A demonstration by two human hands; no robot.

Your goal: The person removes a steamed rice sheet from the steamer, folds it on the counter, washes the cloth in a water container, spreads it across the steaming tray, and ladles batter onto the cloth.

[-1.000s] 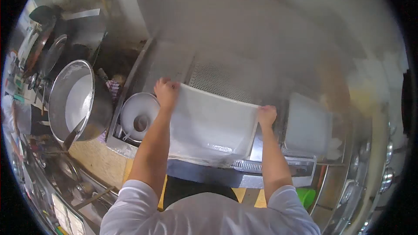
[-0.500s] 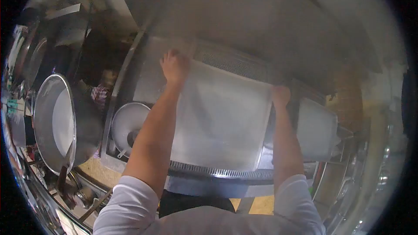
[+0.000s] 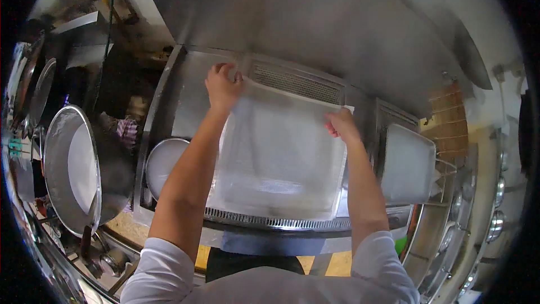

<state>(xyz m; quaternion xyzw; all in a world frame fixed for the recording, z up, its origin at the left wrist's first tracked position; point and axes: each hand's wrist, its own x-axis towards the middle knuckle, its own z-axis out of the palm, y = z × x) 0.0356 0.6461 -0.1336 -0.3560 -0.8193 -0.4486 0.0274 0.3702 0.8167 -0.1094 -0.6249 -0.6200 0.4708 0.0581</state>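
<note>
White, translucent, roughly square sheet (image 3: pixel 281 152) at frame centre, lying nearly flat, light creases, glossy patch near its lower edge. My left hand (image 3: pixel 225 87), fingers curled, is at its upper-left corner; my right hand (image 3: pixel 342 124), fingers bent, is at its upper-right corner, tip poking out past it. Can't tell if either is gripping. Lower edge stops by a ridged silver metal strip (image 3: pixel 275 222); upper edge runs just below a perforated grey metal panel (image 3: pixel 297 83). Room left of the sheet: flat grey metal surface (image 3: pixel 197 87). Right: white rounded-corner rectangular tray (image 3: pixel 409 163), apart from the sheet.
</note>
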